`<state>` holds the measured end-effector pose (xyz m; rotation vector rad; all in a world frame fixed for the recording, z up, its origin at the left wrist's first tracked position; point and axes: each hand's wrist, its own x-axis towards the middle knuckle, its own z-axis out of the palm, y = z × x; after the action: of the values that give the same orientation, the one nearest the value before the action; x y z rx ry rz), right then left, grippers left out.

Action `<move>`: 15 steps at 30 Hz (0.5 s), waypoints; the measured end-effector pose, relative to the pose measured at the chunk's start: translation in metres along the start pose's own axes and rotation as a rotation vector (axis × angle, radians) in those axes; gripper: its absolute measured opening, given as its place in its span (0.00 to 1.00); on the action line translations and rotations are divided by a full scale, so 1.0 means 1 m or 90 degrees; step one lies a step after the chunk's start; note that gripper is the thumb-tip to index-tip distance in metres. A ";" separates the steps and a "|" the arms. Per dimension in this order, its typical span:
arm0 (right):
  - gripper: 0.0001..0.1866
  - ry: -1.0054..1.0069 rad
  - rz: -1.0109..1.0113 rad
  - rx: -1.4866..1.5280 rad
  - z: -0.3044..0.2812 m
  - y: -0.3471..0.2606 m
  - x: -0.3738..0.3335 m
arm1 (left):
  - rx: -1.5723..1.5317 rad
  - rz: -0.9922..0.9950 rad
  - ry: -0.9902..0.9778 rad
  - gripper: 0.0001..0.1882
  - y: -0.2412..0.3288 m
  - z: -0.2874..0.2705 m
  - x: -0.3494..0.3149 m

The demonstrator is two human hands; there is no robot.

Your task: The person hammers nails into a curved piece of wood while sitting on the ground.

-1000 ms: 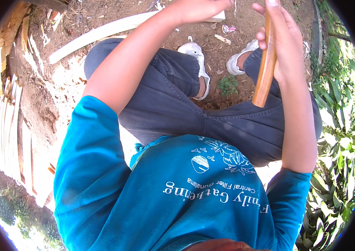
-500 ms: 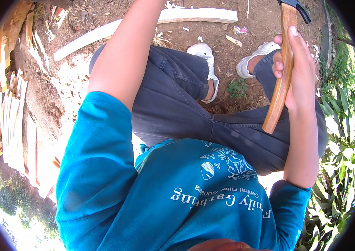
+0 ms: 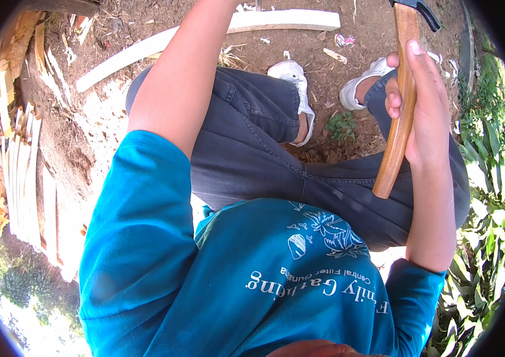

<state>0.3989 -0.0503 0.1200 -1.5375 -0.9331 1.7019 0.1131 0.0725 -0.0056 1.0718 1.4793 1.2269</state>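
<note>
Hammer (image 3: pixel 407 104) lowered, clamped in right hand (image 3: pixel 430 110); left hand's hold unclear, forearm (image 3: pixel 181 80) crossing plank (image 3: pixel 288 21).

Locate pale curved wooden plank (image 3: pixel 288 21) on brown soil (image 3: pixel 145 13), far side; narrow pale wooden strips (image 3: pixel 20 184), left edge; green leafy plants (image 3: pixel 493 143), right edge.

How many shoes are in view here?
2: the left shoe, just below the pale wood strip in the picture, and the right shoe, left of the hammer in the right hand. No others show.
</note>
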 end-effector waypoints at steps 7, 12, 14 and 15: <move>0.22 -0.006 0.003 -0.014 0.000 0.002 0.001 | -0.001 0.002 0.010 0.17 -0.008 0.000 0.003; 0.21 0.004 0.008 -0.017 0.002 0.001 0.000 | -0.003 -0.001 0.013 0.17 -0.007 0.002 0.002; 0.20 -0.004 0.012 -0.013 0.000 0.003 0.002 | -0.001 -0.001 0.013 0.16 -0.008 0.001 0.001; 0.19 -0.013 0.006 -0.015 -0.001 0.004 0.003 | 0.000 0.001 0.011 0.16 -0.009 0.001 0.002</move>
<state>0.3998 -0.0496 0.1153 -1.5449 -0.9610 1.7224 0.1130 0.0731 -0.0146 1.0643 1.4920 1.2402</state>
